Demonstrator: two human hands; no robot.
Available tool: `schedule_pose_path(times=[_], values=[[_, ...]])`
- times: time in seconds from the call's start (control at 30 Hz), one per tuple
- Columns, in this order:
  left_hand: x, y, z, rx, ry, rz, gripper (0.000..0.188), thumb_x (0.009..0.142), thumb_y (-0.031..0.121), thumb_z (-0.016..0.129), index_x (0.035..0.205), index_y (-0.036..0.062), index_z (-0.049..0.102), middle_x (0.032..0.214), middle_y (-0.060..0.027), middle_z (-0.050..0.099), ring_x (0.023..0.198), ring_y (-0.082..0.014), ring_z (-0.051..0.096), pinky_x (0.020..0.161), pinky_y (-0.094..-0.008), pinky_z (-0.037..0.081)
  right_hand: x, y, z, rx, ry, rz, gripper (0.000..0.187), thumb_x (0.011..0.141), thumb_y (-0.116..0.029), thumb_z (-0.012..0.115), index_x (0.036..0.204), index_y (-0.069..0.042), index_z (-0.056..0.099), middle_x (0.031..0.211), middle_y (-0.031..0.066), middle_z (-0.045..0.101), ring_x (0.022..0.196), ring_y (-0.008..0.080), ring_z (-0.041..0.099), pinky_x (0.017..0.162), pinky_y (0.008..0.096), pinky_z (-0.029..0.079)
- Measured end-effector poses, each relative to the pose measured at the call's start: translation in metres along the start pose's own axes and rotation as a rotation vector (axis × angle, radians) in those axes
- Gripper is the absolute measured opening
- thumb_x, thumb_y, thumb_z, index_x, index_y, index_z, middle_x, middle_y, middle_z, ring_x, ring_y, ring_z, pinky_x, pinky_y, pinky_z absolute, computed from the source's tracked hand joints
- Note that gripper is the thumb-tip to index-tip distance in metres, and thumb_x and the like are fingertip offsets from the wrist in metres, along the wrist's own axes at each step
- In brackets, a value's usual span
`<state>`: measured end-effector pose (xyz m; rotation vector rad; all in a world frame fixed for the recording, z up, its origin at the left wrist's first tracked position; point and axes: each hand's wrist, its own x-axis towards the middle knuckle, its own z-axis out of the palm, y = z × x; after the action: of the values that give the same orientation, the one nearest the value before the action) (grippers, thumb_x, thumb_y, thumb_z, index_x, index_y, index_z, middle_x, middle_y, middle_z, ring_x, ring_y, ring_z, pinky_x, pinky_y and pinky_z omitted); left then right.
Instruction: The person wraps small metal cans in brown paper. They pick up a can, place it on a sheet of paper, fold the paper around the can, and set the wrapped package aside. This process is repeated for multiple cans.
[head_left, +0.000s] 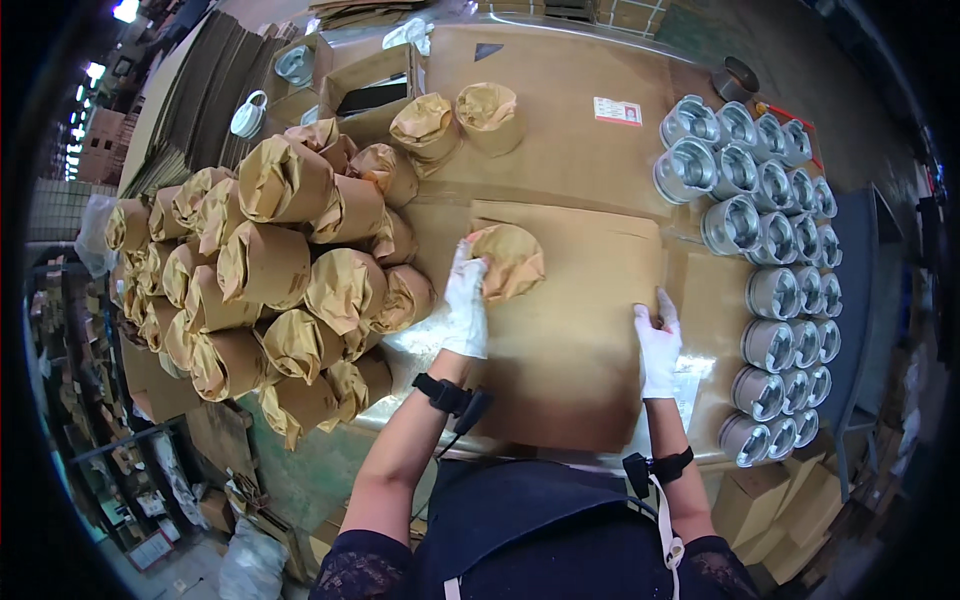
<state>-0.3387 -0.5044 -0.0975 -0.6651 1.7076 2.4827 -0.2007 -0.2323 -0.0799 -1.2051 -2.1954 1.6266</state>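
My left hand [466, 300], in a white glove, closes around the left side of a part wrapped in brown paper [512, 262], with crumpled folds on top. The wrapped part is over a flat brown cardboard sheet [570, 350] in front of me. At the sheet's right edge is my gloved right hand [659, 345], thumb and fingers apart, holding nothing; whether it touches the sheet I cannot tell. Bare silver metal pistons [771, 345] stand in rows to the right. On the left, many similar paper-wrapped parts [262, 262] lie in a stacked heap.
Two wrapped parts [490, 118] stand farther back, near an open cardboard box [372, 80] holding a dark flat item. Stacked cardboard [190, 100] rises at the far left. A dark metal ring [735, 78] and a small printed label [617, 111] are toward the back right.
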Motion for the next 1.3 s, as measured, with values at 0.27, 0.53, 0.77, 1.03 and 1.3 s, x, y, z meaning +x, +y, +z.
schedule_pose_path(times=[0.27, 0.53, 0.77, 1.03, 1.3], values=[[-0.006, -0.015, 0.009, 0.088, -0.159, 0.02, 0.049, 0.101, 0.025, 0.063, 0.146, 0.0091, 0.056, 0.097, 0.0059, 0.058, 0.082, -0.0048, 0.052, 0.07, -0.0206, 0.045, 0.009, -0.005, -0.046, 0.135, -0.031, 0.016, 0.057, 0.096, -0.011, 0.076, 0.148, 0.0, 0.057, 0.123, 0.007, 0.07, 0.102, 0.0118, 0.063, 0.092, 0.0254, 0.05], [0.078, 0.052, 0.002, 0.059, 0.196, -0.174, 0.071, 0.095, 0.075, 0.046, 0.148, 0.027, 0.042, 0.137, -0.011, 0.059, 0.101, -0.0332, 0.068, 0.065, -0.0449, 0.056, 0.009, 0.013, -0.038, 0.111, 0.012, -0.026, 0.054, 0.097, -0.016, 0.076, 0.146, -0.001, 0.059, 0.118, 0.0051, 0.07, 0.099, 0.0099, 0.061, 0.088, 0.0244, 0.049], [0.092, 0.06, 0.024, -0.07, 0.253, -0.001, 0.06, 0.105, 0.06, 0.051, 0.15, 0.0199, 0.047, 0.128, -0.0112, 0.064, 0.104, -0.0316, 0.066, 0.077, -0.0475, 0.058, 0.003, 0.014, -0.048, 0.105, -0.014, -0.071, 0.046, 0.098, -0.018, 0.073, 0.14, 0.0, 0.064, 0.127, 0.0137, 0.072, 0.113, 0.0209, 0.067, 0.102, 0.0347, 0.051], [-0.107, 0.009, -0.003, 0.728, -0.432, 0.575, 0.035, 0.098, 0.023, 0.068, 0.126, 0.0023, 0.067, 0.133, -0.0171, 0.064, 0.12, -0.0333, 0.064, 0.103, -0.044, 0.052, -0.056, 0.009, -0.163, -0.448, 0.314, -0.383, 0.019, 0.093, -0.018, 0.074, 0.107, -0.006, 0.078, 0.098, 0.0142, 0.077, 0.091, 0.0286, 0.074, 0.081, 0.0396, 0.058], [-0.222, -0.014, -0.038, 1.271, -1.474, 1.053, 0.063, 0.072, 0.042, 0.082, 0.126, 0.0116, 0.069, 0.145, -0.014, 0.057, 0.145, -0.0391, 0.043, 0.121, -0.0647, 0.03, -0.132, 0.032, -0.269, -0.928, 0.502, -0.062, 0.045, 0.092, -0.048, 0.074, 0.098, -0.004, 0.075, 0.09, 0.0164, 0.076, 0.073, 0.0359, 0.073, 0.075, 0.0434, 0.059]])
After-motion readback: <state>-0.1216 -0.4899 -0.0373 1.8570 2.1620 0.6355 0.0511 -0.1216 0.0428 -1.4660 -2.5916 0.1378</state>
